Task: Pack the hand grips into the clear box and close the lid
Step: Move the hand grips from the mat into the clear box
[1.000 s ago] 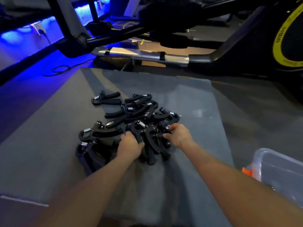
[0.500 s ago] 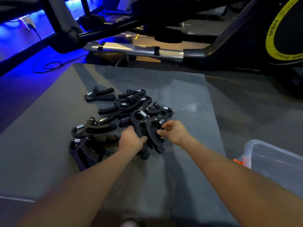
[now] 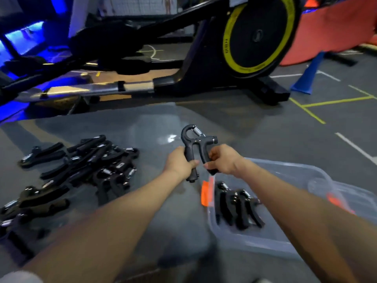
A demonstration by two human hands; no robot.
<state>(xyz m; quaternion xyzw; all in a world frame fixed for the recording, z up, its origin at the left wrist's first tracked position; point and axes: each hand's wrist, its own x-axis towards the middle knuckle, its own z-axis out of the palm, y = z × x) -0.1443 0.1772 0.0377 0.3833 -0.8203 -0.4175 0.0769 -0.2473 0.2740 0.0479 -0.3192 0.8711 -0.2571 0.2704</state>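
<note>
we hold one grip [image 3: 196, 142] up between both hands, above the mat [image 3: 142, 123] and just far-left of the box [image 3: 265, 242]. our left hand [image 3: 179, 163] is clenched around its left handle, with the handle's end poking out below the fist. our right hand [image 3: 221, 159] is closed around the right handle. the grip stands upright, its curved hook and steel spring at the top, clear of both hands.

the pile [image 3: 87, 166] of loose grips lies on the mat to the left, well apart from the one we hold. they are black, tangled over one another, with springs showing here and there. a few more lie nearer us at the left edge, blurred.

the box sits at the near right, partly under our right forearm. it is open, and a few grips [image 3: 236, 207] already lie inside, side by side against its left wall. an orange latch [image 3: 206, 193] shows on the box's left rim, and another patch of orange on the far side. a clear lid seems to lie by the box's right side, but it is too blurred for us to tell how it sits.

beyond the mat stands an exercise machine [image 3: 253, 35] with a yellow-ringed wheel. a blue cone [image 3: 306, 76] stands on the floor at the far right.
</note>
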